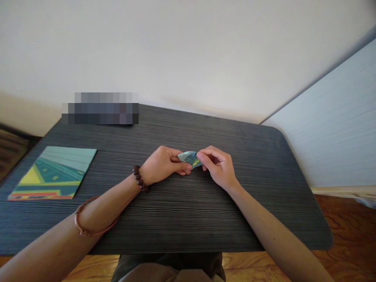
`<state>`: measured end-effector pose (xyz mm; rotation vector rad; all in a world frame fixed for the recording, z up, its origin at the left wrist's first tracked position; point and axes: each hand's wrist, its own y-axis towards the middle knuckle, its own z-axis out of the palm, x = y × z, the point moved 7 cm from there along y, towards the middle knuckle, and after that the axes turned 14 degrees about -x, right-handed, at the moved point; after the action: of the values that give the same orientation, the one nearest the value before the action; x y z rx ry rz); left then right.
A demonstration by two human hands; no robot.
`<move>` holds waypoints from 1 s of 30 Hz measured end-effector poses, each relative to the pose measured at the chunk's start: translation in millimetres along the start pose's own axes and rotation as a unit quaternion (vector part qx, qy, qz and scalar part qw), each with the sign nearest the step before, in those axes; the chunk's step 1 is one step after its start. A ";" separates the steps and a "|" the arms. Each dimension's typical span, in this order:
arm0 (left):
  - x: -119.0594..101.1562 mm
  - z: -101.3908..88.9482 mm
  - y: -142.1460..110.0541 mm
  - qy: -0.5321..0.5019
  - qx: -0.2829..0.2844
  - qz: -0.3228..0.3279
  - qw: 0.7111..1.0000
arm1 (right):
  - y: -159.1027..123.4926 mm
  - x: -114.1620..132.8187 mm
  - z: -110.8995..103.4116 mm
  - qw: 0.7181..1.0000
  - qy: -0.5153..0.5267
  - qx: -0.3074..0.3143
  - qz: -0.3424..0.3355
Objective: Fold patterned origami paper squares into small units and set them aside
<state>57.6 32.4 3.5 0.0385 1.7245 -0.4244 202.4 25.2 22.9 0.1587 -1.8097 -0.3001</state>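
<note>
A small piece of folded paper (188, 157), patterned in green, teal and yellow, is held between both hands above the middle of the table. My left hand (163, 164) pinches its left side and lower edge, thumb in front. On the right side, my right hand (216, 163) grips the paper between thumb and forefinger, with the other fingers curled in. Part of the paper is hidden behind the fingers. Dark beads circle my left wrist, and a copper-coloured bangle sits further up that forearm.
A flat square of patterned paper (55, 172) lies at the left of the dark, ribbed table (188, 223). A blurred-out object (101, 111) stands at the back left. Behind the table is a pale wall (188, 51); a light panel (331, 117) borders its right side.
</note>
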 end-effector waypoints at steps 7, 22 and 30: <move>1.8 0.6 -1.1 0.030 0.005 -0.002 1.000 | -0.2 -1.3 2.1 1.000 0.005 0.014 -0.006; -1.6 4.9 -3.3 0.065 0.018 0.032 0.997 | 0.5 7.1 0.7 0.997 -0.035 -0.032 -0.057; -4.7 4.0 -2.3 0.005 0.025 0.067 0.997 | -0.5 4.2 0.9 0.999 -0.025 -0.023 -0.040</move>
<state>61.7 30.1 8.1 0.1923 1.7105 -0.3675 200.5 23.7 26.4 0.1925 -1.8471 -0.4045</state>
